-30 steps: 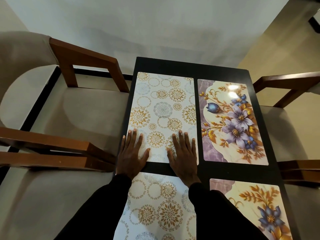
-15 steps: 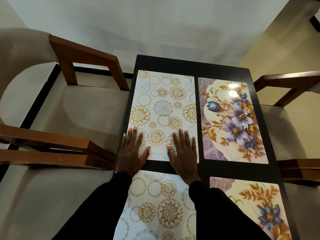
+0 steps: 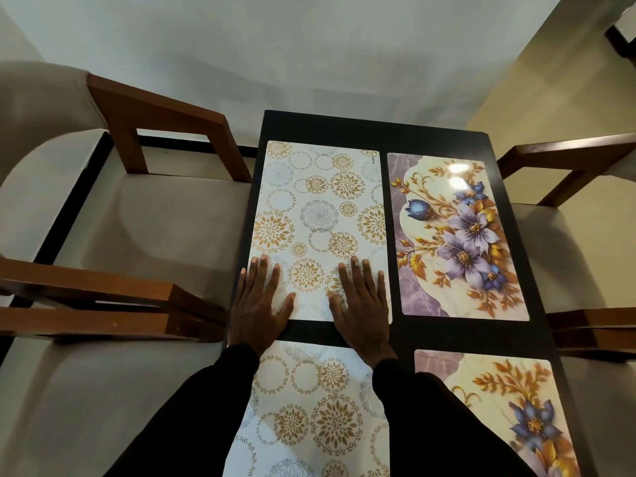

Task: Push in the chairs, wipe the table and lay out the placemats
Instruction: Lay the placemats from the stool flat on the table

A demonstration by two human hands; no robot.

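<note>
L hand (image 3: 256, 304) & R hand (image 3: 361, 306) lay flat, fingers straight, gripping nothing, on near end of gold-circle placemat (image 3: 320, 208), far-left on dark table (image 3: 344, 127). Mat looked thin, light, semi-stiff, prob. slick. Best slid under flat palms or lifted by near edge. Tiny corner print, unreadable.

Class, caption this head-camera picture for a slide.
Left hand and right hand rest flat on the far gold-circle placemat, beside a floral placemat on the dark table.
</note>
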